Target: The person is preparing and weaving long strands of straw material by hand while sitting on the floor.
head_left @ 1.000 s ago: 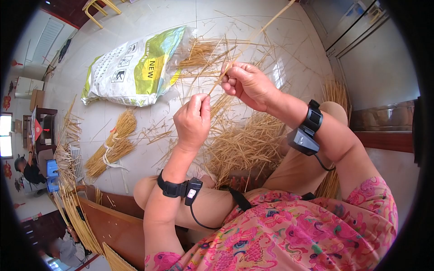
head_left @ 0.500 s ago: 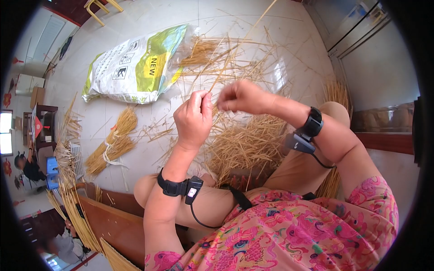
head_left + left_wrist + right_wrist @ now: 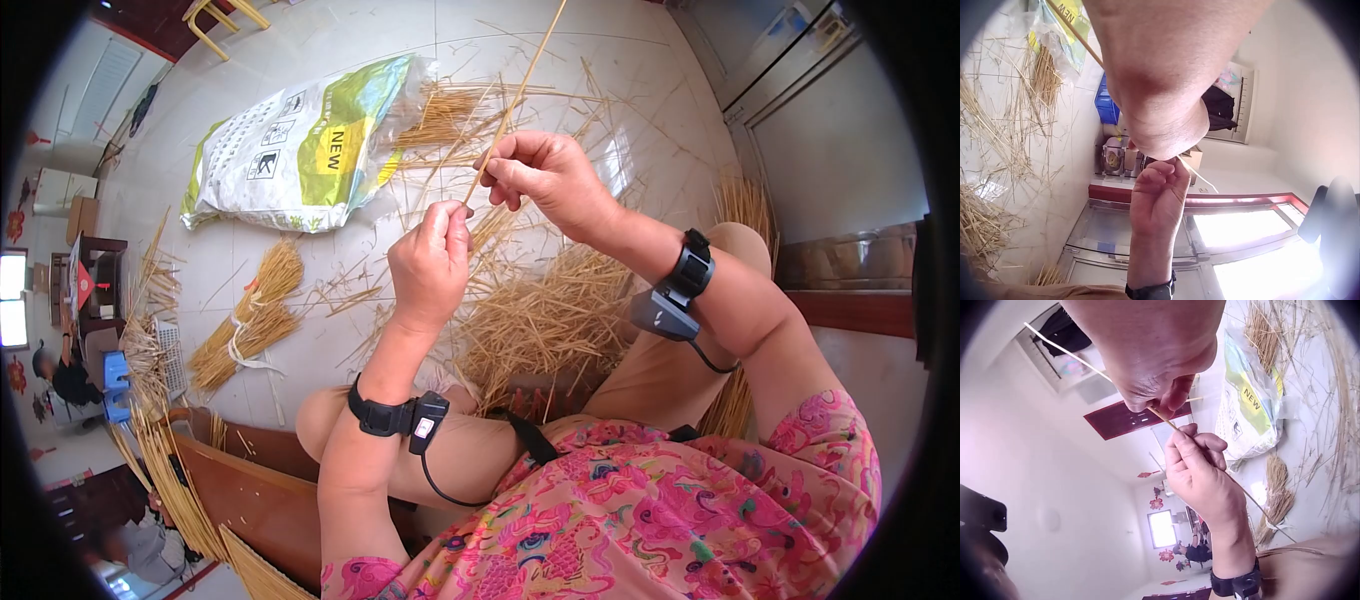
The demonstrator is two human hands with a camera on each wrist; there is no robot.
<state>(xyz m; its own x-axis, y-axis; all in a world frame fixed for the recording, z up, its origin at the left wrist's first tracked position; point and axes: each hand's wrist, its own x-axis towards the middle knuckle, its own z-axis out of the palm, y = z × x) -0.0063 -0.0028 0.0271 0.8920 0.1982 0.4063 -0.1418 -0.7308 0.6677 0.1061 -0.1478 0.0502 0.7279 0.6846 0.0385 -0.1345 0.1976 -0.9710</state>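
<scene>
A long thin straw stalk [image 3: 515, 103] slants up and away from the two hands. The left hand [image 3: 430, 265] pinches it near its lower part, fingers curled. Just above, the right hand [image 3: 548, 180] holds the same stalk between thumb and fingers. The right wrist view shows the left hand [image 3: 1200, 472] and the right hand [image 3: 1154, 356] close together, with a short piece of stalk [image 3: 1163, 417] between them. In the left wrist view the right hand [image 3: 1160, 200] appears below the left hand [image 3: 1154, 81], which hides part of the stalk.
Loose straw [image 3: 545, 325] is heaped on the floor before the person. A green and white bag [image 3: 300, 150] lies at the upper left, with straw at its mouth. Below it lies a tied straw bundle [image 3: 250, 320]. A brown wooden piece [image 3: 250, 490] stands lower left; glass doors [image 3: 840, 150] are at right.
The right hand left the stalk, dipped beside the left hand, then rose and took hold of it again. The stalk's upper end has swung left; the left hand has barely moved.
</scene>
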